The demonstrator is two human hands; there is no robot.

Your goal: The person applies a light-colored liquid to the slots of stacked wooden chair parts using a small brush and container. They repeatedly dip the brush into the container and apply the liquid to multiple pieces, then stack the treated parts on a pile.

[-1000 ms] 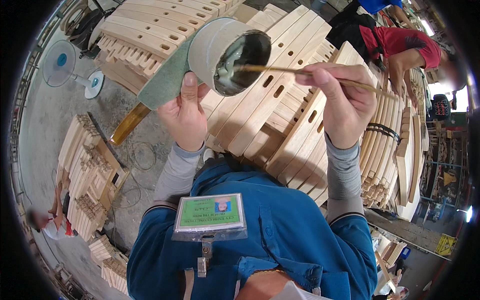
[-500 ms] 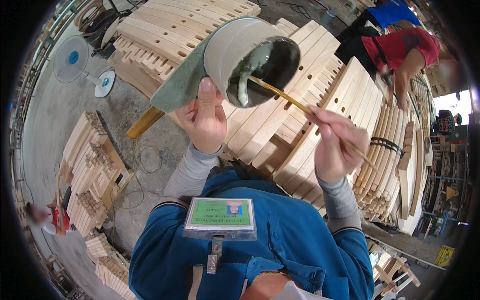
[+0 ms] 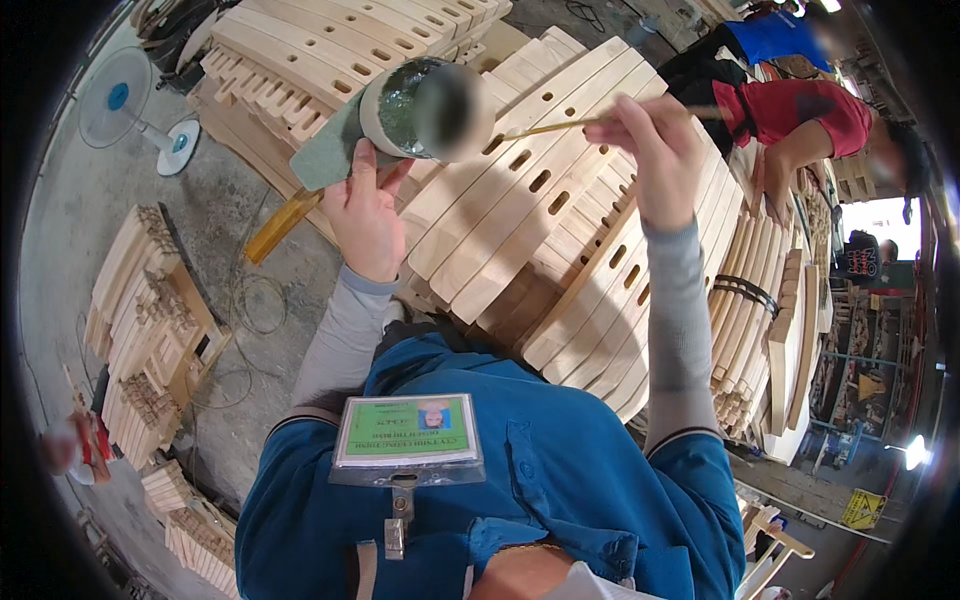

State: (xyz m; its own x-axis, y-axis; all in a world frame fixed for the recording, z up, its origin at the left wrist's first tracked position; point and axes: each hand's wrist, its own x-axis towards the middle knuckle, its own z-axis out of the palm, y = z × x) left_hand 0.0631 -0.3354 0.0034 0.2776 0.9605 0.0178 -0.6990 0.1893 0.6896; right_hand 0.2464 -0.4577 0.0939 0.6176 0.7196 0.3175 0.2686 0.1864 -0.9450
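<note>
My left hand (image 3: 365,225) grips a round, pale grey cup (image 3: 375,118) with its mouth tipped to the right. Wet, greenish-grey stuff coats its inner wall; part of the mouth is blurred. A flat grey-green sheet (image 3: 328,155) lies against the cup's left side, beside the thumb. In my right hand (image 3: 660,150) is a thin wooden stick (image 3: 555,128), pinched by the fingers, its pale tip above slotted boards (image 3: 520,190) and outside the cup. A yellow-brown wooden strip (image 3: 282,226) juts out below the sheet; whether my left hand holds it, I cannot tell.
More slotted boards (image 3: 300,50) are stacked at the far left. Strapped slats (image 3: 735,330) stand at right, near a person in a red shirt (image 3: 800,120). A standing fan (image 3: 120,95) and a pile of wooden parts (image 3: 150,320) are at left.
My right hand has risen, drawing the stick's tip out of the cup and over the boards. My left hand has moved the cup left and slightly away, turning its mouth.
</note>
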